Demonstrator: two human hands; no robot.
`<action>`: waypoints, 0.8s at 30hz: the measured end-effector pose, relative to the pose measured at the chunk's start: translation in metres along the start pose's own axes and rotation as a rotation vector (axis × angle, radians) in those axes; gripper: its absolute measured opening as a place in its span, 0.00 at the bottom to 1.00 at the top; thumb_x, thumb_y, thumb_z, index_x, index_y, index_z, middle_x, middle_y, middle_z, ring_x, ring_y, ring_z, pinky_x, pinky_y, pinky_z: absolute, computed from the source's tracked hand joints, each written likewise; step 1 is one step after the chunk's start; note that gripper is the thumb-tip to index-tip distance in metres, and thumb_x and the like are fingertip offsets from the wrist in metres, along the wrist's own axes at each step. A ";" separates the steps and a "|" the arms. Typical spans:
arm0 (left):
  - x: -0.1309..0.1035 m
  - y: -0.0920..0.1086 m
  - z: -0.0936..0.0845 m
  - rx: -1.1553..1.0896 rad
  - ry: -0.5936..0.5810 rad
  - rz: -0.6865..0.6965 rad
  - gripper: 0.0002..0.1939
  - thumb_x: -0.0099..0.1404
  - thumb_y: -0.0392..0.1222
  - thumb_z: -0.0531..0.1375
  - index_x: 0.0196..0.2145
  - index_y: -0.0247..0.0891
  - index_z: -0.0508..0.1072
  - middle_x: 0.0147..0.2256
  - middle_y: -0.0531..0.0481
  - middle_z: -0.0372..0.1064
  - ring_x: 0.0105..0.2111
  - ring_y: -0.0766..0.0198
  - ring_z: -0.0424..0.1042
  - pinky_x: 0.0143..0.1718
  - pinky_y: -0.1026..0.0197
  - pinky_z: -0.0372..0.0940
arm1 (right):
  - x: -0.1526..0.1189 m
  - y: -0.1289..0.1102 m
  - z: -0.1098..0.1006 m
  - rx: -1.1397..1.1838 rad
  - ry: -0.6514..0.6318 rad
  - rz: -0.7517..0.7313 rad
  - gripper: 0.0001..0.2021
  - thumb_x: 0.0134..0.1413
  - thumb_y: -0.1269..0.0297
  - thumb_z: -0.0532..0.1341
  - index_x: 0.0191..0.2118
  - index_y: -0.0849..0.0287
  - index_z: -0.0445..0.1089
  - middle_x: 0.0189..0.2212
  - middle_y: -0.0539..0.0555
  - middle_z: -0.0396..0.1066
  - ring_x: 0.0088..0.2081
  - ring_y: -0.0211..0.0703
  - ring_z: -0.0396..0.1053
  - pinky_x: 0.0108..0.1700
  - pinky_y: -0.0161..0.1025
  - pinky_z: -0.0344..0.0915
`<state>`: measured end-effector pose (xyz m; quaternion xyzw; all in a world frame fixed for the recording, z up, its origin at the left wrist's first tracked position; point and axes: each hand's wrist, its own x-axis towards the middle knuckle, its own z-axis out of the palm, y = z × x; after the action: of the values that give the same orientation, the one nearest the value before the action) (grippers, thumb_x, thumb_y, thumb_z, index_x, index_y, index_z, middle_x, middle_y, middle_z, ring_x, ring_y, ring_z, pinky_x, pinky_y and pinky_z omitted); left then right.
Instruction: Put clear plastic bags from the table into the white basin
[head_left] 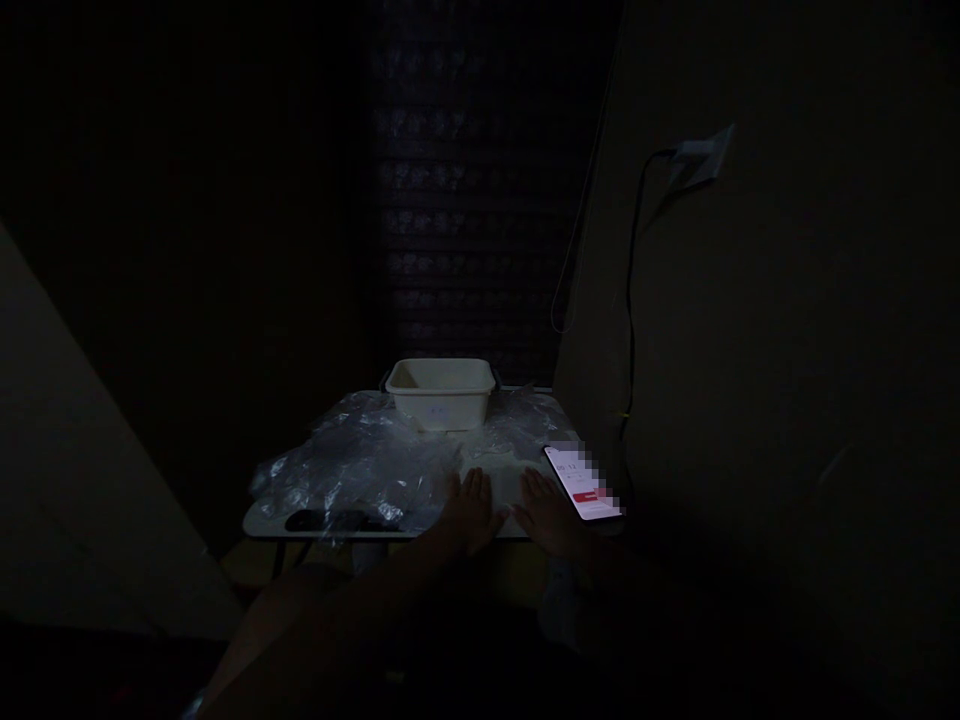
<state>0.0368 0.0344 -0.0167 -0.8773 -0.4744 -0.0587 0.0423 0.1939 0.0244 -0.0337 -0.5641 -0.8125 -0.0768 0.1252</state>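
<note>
My left hand (472, 508) lies flat with its fingers stretched forward, near the front edge of a small white table (262, 522). To its right, my right hand (544, 508) also rests flat, fingers extended. Between them is a pale, flat patch (508, 487); in this dim light I cannot tell whether it is a separate thing or bare tabletop. Crumpled clear plastic film (360, 450) spreads over the table left of my left hand and behind both hands. A phone (585, 485) with a lit screen lies close beside my right hand.
A white plastic basin (442, 405) with dark handles stands at the back of the table. On the right wall, a black cable (630, 300) hangs down from a wall socket (701, 160). A dark blind (457, 200) covers the back. My knees are under the table's front edge.
</note>
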 end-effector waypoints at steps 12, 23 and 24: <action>0.002 -0.001 -0.003 0.034 0.033 -0.025 0.33 0.55 0.55 0.32 0.48 0.23 0.49 0.50 0.33 0.42 0.50 0.50 0.38 0.45 0.45 0.32 | 0.007 0.002 -0.006 0.068 0.060 0.052 0.23 0.49 0.59 0.40 0.46 0.72 0.53 0.47 0.64 0.51 0.50 0.46 0.44 0.48 0.45 0.44; -0.005 0.031 -0.003 0.002 0.027 0.403 0.26 0.53 0.41 0.46 0.48 0.24 0.48 0.49 0.35 0.44 0.50 0.57 0.42 0.47 0.59 0.40 | 0.036 0.032 -0.045 0.280 0.281 0.188 0.20 0.50 0.63 0.39 0.45 0.68 0.54 0.45 0.61 0.55 0.48 0.42 0.48 0.48 0.43 0.46; -0.004 0.032 0.001 0.015 0.027 0.399 0.23 0.54 0.37 0.45 0.47 0.24 0.50 0.49 0.35 0.45 0.49 0.58 0.43 0.47 0.59 0.41 | 0.036 0.033 -0.045 0.267 0.281 0.188 0.20 0.50 0.63 0.39 0.45 0.68 0.54 0.45 0.61 0.55 0.48 0.42 0.48 0.48 0.44 0.46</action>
<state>0.0611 0.0138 -0.0190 -0.9527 -0.2909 -0.0575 0.0659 0.2183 0.0564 0.0192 -0.5993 -0.7340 -0.0343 0.3177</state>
